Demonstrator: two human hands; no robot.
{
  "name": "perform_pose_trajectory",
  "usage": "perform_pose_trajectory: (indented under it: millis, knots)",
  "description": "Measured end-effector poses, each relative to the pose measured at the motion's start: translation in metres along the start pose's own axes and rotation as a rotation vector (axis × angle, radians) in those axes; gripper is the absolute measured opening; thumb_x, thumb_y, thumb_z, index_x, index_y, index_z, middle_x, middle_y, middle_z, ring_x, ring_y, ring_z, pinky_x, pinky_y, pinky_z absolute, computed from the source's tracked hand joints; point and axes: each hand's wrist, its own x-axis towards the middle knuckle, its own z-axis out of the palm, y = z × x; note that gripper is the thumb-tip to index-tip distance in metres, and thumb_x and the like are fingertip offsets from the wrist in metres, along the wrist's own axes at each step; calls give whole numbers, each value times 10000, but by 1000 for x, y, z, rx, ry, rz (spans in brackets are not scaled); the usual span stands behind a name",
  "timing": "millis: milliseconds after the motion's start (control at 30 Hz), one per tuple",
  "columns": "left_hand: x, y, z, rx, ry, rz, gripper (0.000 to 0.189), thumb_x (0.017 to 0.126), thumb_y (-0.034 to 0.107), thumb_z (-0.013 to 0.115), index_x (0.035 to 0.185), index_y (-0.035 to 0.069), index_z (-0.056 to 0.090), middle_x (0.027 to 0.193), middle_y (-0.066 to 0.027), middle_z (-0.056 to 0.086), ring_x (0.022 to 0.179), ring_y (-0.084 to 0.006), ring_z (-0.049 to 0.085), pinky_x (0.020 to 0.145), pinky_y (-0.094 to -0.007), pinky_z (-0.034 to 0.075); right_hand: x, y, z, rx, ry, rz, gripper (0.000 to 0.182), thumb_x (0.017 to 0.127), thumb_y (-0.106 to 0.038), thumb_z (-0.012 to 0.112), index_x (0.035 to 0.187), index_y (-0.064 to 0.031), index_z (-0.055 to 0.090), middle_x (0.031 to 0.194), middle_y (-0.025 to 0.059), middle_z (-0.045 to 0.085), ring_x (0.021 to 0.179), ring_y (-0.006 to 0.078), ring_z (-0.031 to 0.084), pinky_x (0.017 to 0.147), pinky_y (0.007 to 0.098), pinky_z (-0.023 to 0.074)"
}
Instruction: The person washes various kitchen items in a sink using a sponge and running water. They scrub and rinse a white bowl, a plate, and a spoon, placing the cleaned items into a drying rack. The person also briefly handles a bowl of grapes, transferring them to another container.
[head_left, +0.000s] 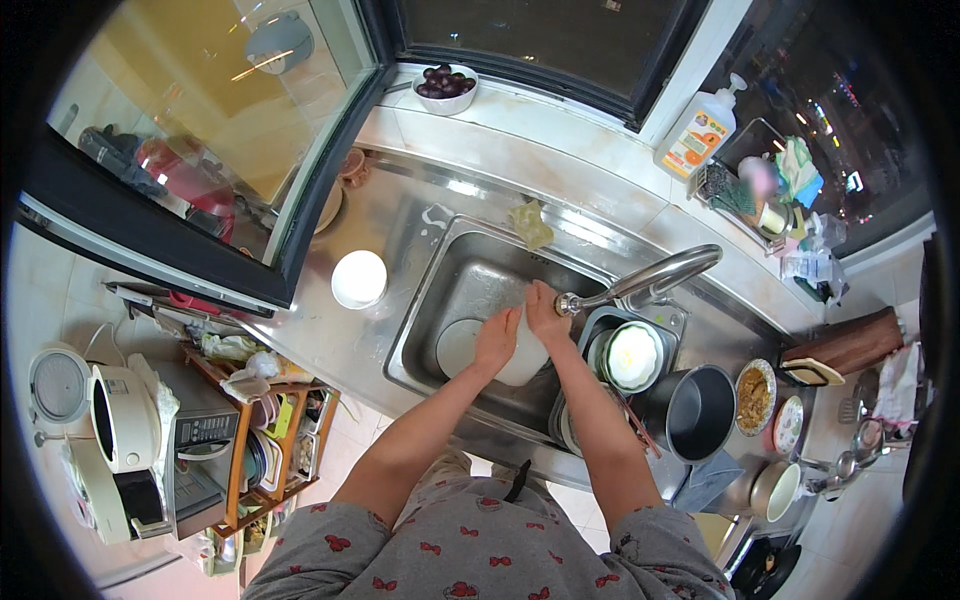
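Both my hands are over the stainless steel sink, close together below the tap. My left hand and my right hand are at the upper edge of a pale, whitish item, perhaps a bowl; whether the fingers grip it is not clear. Another pale round dish lies in the basin to its left. A white bowl stands on the steel counter left of the sink. Behind the basin, a greenish cloth or sponge rests on the rim.
Stacked dishes sit in a tub at the sink's right, beside chopsticks and a dark pot. An open window frame juts over the left counter. Grapes in a bowl and a pump bottle stand on the sill.
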Motion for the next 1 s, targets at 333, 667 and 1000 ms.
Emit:
perform_pose_trajectory:
  millis: [333, 667, 1000]
  knots:
    - [28, -37, -7, -589, 60, -363, 370, 960, 340, 461, 1001, 10, 623, 894, -91, 645, 811, -199, 585, 761, -346, 459, -3, 6, -50, 595, -235, 86, 425, 923, -406, 480, 1153, -67, 592, 1191, 55, 588, 1115, 206, 529, 961, 319, 375]
    - [43, -11, 11, -1130, 471, -510, 376, 970, 367, 431, 1053, 26, 566, 1005, -67, 617, 848, -181, 584, 800, -341, 476, -58, -1, -12, 1250, 86, 647, 487, 905, -550, 429, 1173, -156, 533, 1109, 6, 584, 989, 178, 551, 795, 345, 433]
    - [35, 24, 57, -1078, 359, -586, 333, 973, 297, 412, 1091, -2, 498, 976, -96, 598, 851, -189, 594, 743, -342, 494, -131, -29, -34, 820, 181, 436, 849, 844, -463, 557, 1476, -138, 94, 1485, 106, 224, 1331, 273, 284, 931, 439, 375]
